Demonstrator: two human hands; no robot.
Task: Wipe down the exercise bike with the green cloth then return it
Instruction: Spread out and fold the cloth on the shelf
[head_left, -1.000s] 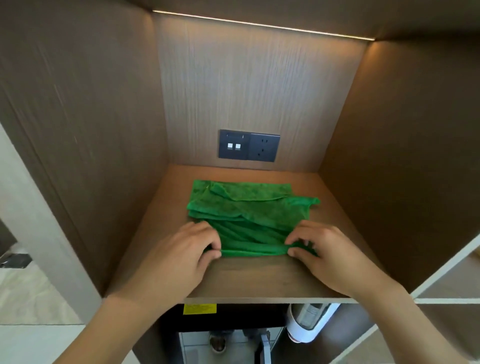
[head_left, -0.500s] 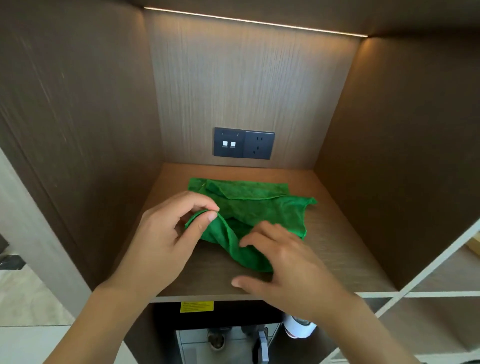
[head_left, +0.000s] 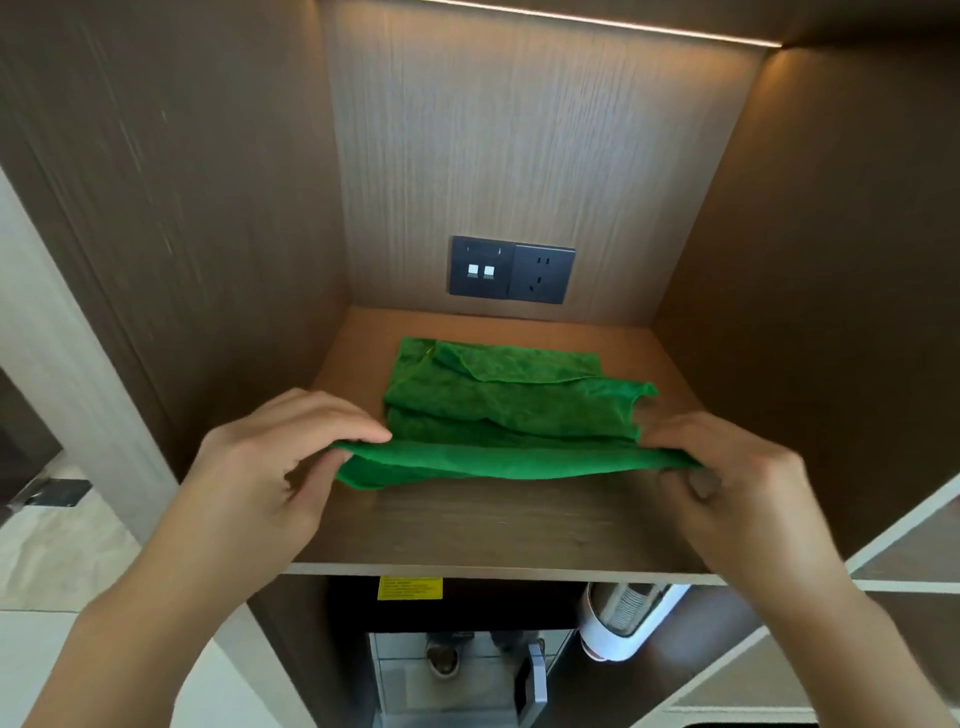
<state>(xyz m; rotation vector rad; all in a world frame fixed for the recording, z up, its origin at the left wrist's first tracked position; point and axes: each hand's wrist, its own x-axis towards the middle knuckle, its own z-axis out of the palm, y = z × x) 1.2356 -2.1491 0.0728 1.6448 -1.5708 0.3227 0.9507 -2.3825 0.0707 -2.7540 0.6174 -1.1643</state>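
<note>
cabinet niche (head_left: 519, 156): wood-grain walls, light strip along top edge
shelf (head_left: 493, 530): wooden, carries the cloths
green cloth pile (head_left: 519, 395): folded, lies on shelf toward the back, below the socket
green cloth (head_left: 498, 460): top piece, front edge lifted and stretched between both hands, just above shelf
left hand (head_left: 270, 467): pinches left end of green cloth, thumb and fingers curled
right hand (head_left: 727, 478): pinches right end, fingers curled
socket plate (head_left: 511, 270): dark, on back wall
white dispenser (head_left: 623, 618): under shelf, right
yellow label (head_left: 410, 587): under shelf edge
</note>
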